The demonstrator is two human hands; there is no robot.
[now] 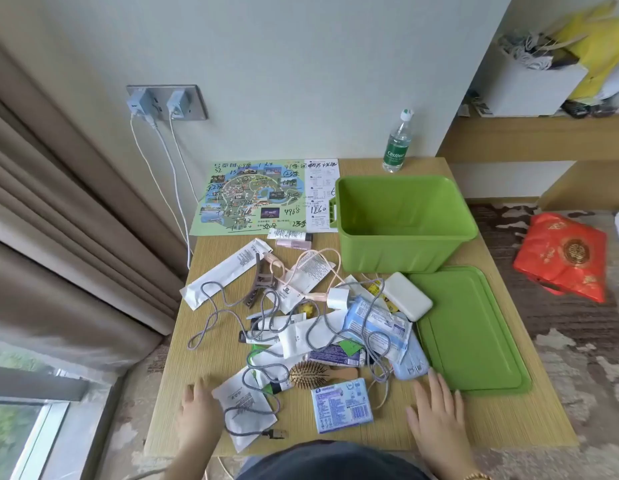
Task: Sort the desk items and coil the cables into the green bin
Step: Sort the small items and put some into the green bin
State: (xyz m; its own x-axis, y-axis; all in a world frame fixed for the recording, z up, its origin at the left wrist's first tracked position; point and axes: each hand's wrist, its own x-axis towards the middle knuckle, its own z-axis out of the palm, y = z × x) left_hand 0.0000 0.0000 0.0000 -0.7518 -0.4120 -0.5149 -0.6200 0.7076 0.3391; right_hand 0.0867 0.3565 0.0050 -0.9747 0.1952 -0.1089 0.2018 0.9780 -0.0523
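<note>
The green bin (405,251) stands empty at the back right of the wooden desk, its green lid (474,334) lying flat in front of it. A loose heap covers the desk's middle: a grey braided cable (214,306), a pink cable (330,263), a white charger plug (337,298), a white power bank (406,295), a wooden hairbrush (309,374), a blue tissue pack (341,405), tubes and sachets. My left hand (197,407) rests flat at the heap's near left edge. My right hand (437,415) lies flat beside the lid's near corner. Neither holds anything.
A hand-marked park map (252,199) and a white sheet lie at the desk's back. A water bottle (398,143) stands behind the bin. Two chargers (155,105) hang from a wall socket, with white cords running down. A red bag (564,258) lies on the carpet to the right.
</note>
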